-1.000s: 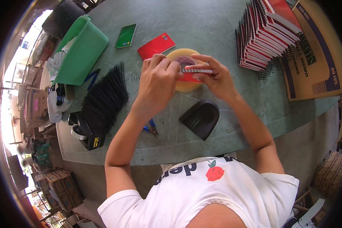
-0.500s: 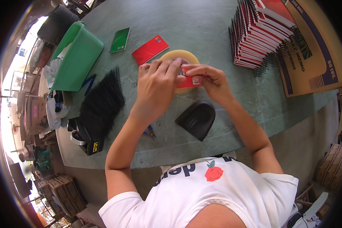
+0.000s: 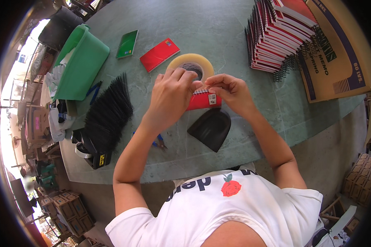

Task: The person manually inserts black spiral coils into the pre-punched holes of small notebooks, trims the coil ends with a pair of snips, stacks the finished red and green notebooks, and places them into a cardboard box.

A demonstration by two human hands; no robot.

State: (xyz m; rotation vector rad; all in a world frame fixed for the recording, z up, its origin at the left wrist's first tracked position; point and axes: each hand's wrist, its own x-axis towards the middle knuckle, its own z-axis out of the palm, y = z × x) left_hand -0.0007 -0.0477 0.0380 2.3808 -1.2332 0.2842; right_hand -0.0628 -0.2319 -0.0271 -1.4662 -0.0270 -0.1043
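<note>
Head view: one broad green table (image 3: 181, 20) takes up most of what I see, with one person in a white shirt (image 3: 235, 214) at its near edge. One brown cardboard box (image 3: 338, 78) is on the right, one green tub (image 3: 84, 68) on the left. Just beside the box rises one stack of red notebooks (image 3: 276, 41); near the tub spreads one heap of black coils (image 3: 109, 109). Two bare hands work mid-table — the left hand (image 3: 171, 92) with fingers bent, the right hand (image 3: 231, 92) pinched narrow on the coiled edge of one small red notebook (image 3: 206, 103). That notebook is between the hands, between one roll of clear tape (image 3: 176, 61) and one black curved pad (image 3: 210, 129). Farther off lie one loose red notebook (image 3: 159, 54) and one green notebook (image 3: 127, 44). Smallest are two blue-handled tools, one by the tub (image 3: 94, 92), one near the left forearm (image 3: 158, 142).

The left hand covers the small notebook's left end, so I cannot tell whether it grips too — nor whether the notebook touches the table. Stack and coils overlap too much to count; the upper edge cuts the stack off. White stuff in the tub is hard to make out.
</note>
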